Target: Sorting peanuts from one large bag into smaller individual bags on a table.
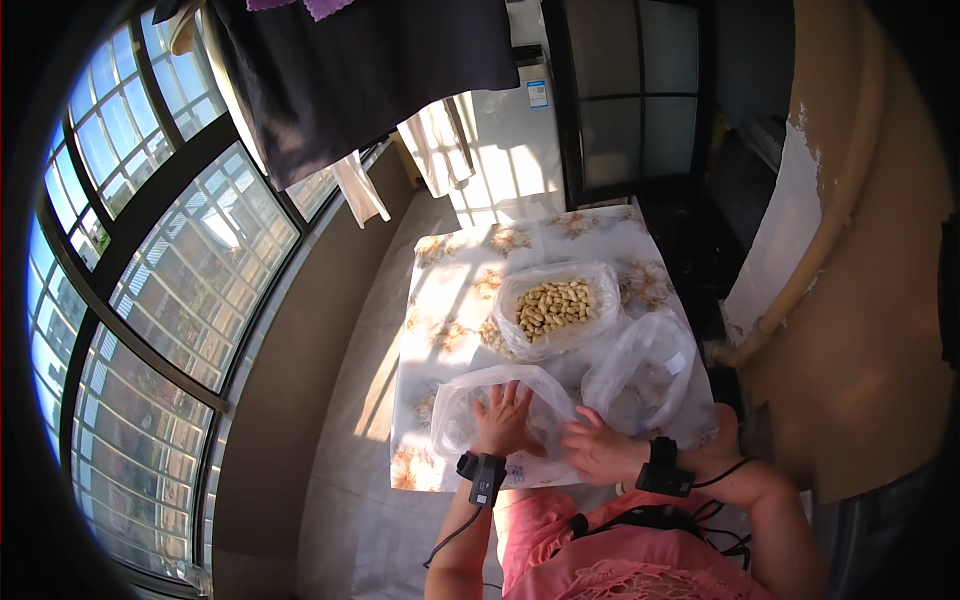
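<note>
My left hand [506, 420] rests with fingers spread in a clear plastic bag [465, 390] near the table's front edge; whether that bag lines a container is hard to tell. My right hand [598, 445] is at the bag's right side, fingers apart and slightly bent, holding nothing visible. Beyond them sits a plastic-lined container of peanuts in their shells [550, 310]. Another crumpled clear bag [640, 365] lies on the right part of the table, above my right hand. Both wrists wear black devices with cables.
The table [540, 230] has a white floral cover. Barred windows [200, 260] run along the left, dark cloths [340, 80] hang overhead, and a glass-panelled door [635, 110] and pale appliance [510, 150] stand behind. A tan board with a pipe [850, 350] is at the right.
</note>
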Motion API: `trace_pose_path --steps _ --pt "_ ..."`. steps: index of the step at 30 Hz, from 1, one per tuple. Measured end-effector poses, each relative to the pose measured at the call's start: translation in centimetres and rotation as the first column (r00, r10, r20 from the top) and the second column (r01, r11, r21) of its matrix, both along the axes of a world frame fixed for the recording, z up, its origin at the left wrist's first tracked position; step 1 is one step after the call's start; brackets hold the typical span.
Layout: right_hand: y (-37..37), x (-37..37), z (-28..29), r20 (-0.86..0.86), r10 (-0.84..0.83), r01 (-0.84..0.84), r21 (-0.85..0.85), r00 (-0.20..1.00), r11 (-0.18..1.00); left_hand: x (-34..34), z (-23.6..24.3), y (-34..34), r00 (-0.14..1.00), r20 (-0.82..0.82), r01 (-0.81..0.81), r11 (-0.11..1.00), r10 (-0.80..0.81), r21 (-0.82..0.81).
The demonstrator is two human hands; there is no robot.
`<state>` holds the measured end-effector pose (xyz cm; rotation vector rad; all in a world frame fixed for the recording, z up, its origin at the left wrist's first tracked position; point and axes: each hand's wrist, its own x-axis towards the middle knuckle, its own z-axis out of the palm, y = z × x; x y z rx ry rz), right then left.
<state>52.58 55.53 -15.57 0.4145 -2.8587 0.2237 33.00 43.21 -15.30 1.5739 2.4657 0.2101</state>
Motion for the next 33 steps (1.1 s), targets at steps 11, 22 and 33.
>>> trace_pose_path --steps 11,22,33 --pt "1.2 -5.4 4.3 -0.229 -0.025 -0.039 -0.272 0.973 0.961 -1.1 2.9 -3.1 0.992 0.124 -0.059 0.976 0.033 0.21" --pt "1.3 -7.3 3.4 0.382 -0.263 0.152 0.296 0.886 0.943 -3.4 3.1 -9.2 0.954 -0.225 -0.194 0.98 0.197 0.033" --pt "0.6 -4.4 4.7 -0.016 -0.211 0.205 -0.175 0.977 0.963 2.3 2.5 -4.0 0.995 -0.086 0.001 0.9 0.04 0.437"
